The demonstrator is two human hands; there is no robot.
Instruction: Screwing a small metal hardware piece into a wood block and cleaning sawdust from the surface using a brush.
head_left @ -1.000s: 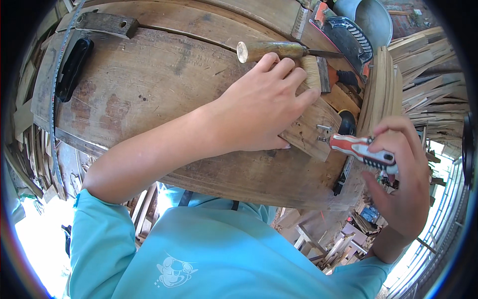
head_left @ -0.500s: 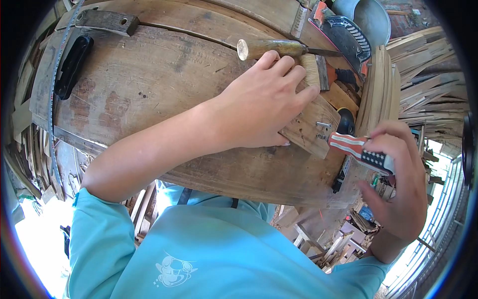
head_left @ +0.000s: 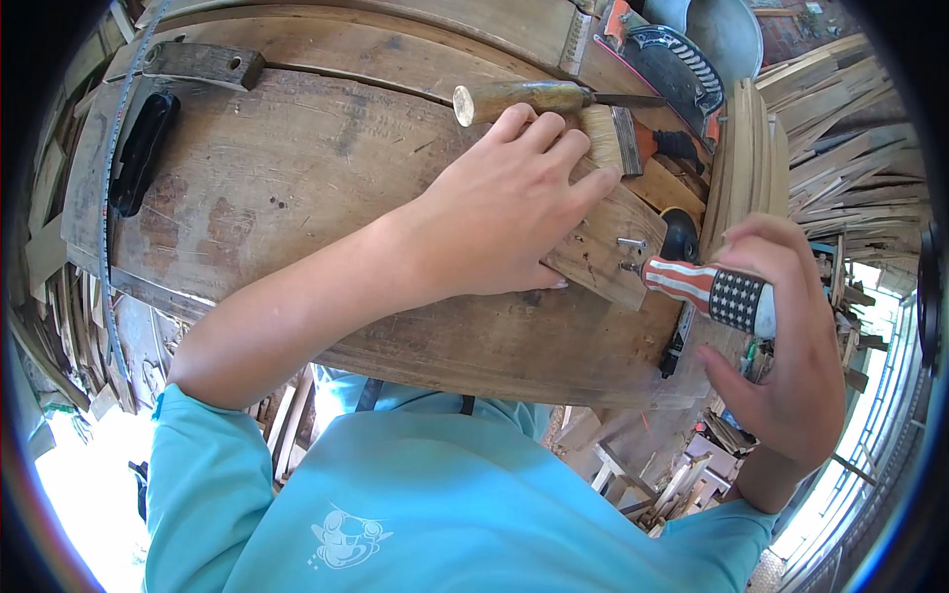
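Observation:
My left hand (head_left: 519, 193) straddles a wooden board (head_left: 598, 242) on the workbench, thumb at its near edge and curled fingers over its far side, pressing it down. Fingers of my right hand (head_left: 791, 316) curl round the back end of a screwdriver (head_left: 707, 289) with a striped and starred handle, its thumb held apart. The screwdriver's tip meets the board's right end at a small metal fastener. Just beside it lies a loose screw (head_left: 632, 242). A flat brush (head_left: 618, 140) and a wooden-handled chisel (head_left: 529, 99) lie beyond my left fingers.
The scarred workbench (head_left: 326, 148) carries a black oblong tool (head_left: 145, 155), a wooden block with holes (head_left: 203, 65) and a tape measure (head_left: 111, 188) at its left. A dark rounded handle (head_left: 679, 234) lies behind the screwdriver. Wood strips (head_left: 840, 148) are piled beyond the right edge.
My right hand has turned round the screwdriver, whose handle now shows more of its starred part. My left hand keeps its place on the board. The whole view has shifted slightly.

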